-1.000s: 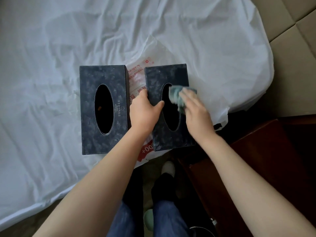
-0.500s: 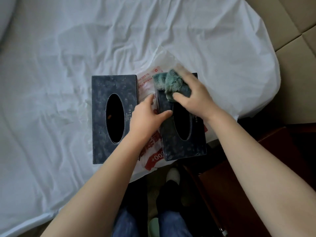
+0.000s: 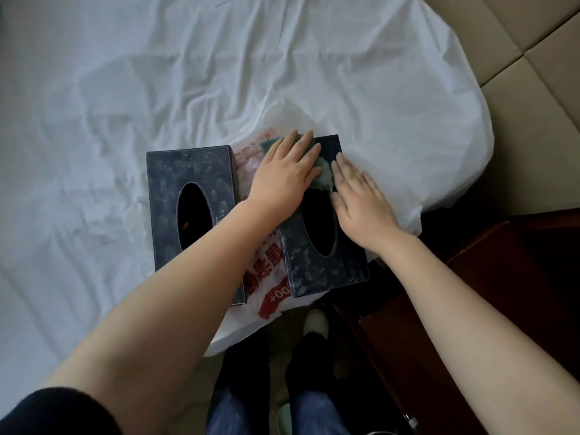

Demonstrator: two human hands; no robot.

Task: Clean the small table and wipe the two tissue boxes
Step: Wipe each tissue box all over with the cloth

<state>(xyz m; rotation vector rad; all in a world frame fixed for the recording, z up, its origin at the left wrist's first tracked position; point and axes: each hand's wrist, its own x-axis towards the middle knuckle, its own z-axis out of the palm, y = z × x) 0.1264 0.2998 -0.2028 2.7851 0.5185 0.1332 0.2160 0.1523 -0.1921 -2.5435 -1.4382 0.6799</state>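
— Which step was that?

— Wiping the second tissue box (image 3: pixel 326 271), I'd say. It lay on a plastic bag (image 3: pixel 266 277) at the near edge of the bed (image 3: pixel 125 89), close to the right corner, with the first tissue box (image 3: pixel 188 171) just beside it on the left, untouched.

— And the hands?

— The left hand (image 3: pixel 284 180) pressed a green cloth (image 3: pixel 324 175) flat onto the far end of the box top. The right hand (image 3: pixel 361 205) lay flat on the same top, touching the cloth's edge. Both had fingers (image 3: pixel 343 171) straight and released, gripping nothing.

— What next?

— Probably drawing the cloth toward the near end, around the oval opening, while one hand kept the box from sliding on the slippery bag. The dark wooden table (image 3: pixel 470 293) at the right looked not yet attended to.
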